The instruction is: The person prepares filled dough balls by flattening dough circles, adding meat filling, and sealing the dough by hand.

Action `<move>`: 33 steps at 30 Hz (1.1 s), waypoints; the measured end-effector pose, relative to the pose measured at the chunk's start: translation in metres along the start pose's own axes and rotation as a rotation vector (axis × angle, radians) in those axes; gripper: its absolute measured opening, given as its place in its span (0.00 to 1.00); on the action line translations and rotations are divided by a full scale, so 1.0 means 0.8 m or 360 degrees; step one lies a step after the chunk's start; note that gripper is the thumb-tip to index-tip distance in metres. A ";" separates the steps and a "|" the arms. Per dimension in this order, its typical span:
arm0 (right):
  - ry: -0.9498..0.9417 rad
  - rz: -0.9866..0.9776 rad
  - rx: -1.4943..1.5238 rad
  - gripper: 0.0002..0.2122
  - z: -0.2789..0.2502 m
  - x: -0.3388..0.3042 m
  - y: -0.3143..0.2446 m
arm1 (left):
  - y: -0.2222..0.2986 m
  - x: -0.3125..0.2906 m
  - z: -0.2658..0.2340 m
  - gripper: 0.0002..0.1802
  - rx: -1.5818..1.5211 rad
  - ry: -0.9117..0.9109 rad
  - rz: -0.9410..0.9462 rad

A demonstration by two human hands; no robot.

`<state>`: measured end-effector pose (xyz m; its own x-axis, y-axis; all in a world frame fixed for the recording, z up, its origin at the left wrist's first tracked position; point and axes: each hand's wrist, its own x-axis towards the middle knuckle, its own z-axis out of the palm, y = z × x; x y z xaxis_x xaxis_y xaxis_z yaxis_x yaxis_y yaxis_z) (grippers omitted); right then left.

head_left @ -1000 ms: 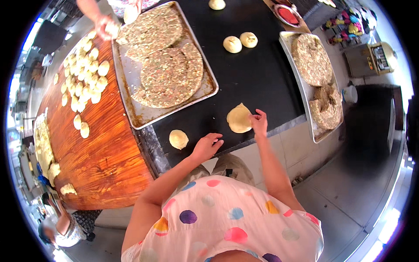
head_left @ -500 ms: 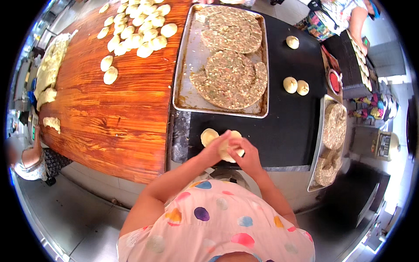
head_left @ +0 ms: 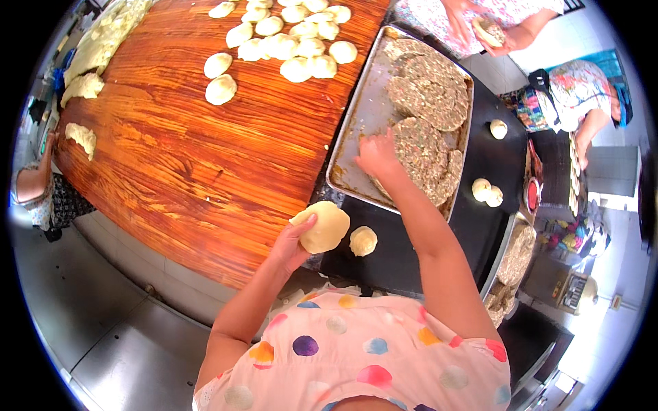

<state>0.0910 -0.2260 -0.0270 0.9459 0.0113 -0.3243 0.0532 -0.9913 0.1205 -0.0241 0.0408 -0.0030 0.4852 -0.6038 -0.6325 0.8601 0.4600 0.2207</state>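
A flat, pale dough round (head_left: 327,229) rests in my left hand (head_left: 291,248), whose thumb presses on its near side. My right hand (head_left: 378,155) reaches over the metal tray (head_left: 338,152) and touches the left edge of the nearer mound of chopped, speckled filling (head_left: 419,147). Its fingers are curled, and whatever they grip is hidden. Farther up the same tray lies a second filling mound (head_left: 435,85). Just right of the dough round, a gathered dough ball (head_left: 363,241) sits on the black work surface (head_left: 404,257).
Many dough pieces (head_left: 281,46) lie on the wooden table (head_left: 192,164), with a long dough slab (head_left: 110,34) at far left. Several dough balls (head_left: 498,129) stand right of the tray. Another filled tray (head_left: 517,253) is at right. Across from me, a co-worker's hands hold filled dough (head_left: 490,31).
My hands have separated: the left now holds the dough round near the wooden table's corner, and the right has moved up to the tray's filling. The view has shifted, bringing a co-worker's hands in.
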 end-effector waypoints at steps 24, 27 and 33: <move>0.0443 0.0133 0.1875 0.20 -0.064 -0.038 0.021 | 0.034 0.094 0.039 0.26 -0.0105 -0.0202 0.0103; 0.0980 -0.0055 0.1790 0.21 -0.078 -0.104 -0.006 | 0.030 0.104 0.093 0.28 -0.0283 -0.0332 -0.0004; 0.1319 0.0025 0.1422 0.30 -0.060 -0.188 -0.008 | -0.015 0.107 0.175 0.26 -0.0080 -0.0504 -0.0033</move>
<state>-0.0363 -0.2154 0.0663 0.8795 -0.2448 0.4080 0.1100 -0.7297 -0.6748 0.0290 -0.1077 0.0446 0.4996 -0.7824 -0.3719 0.8651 0.4725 0.1681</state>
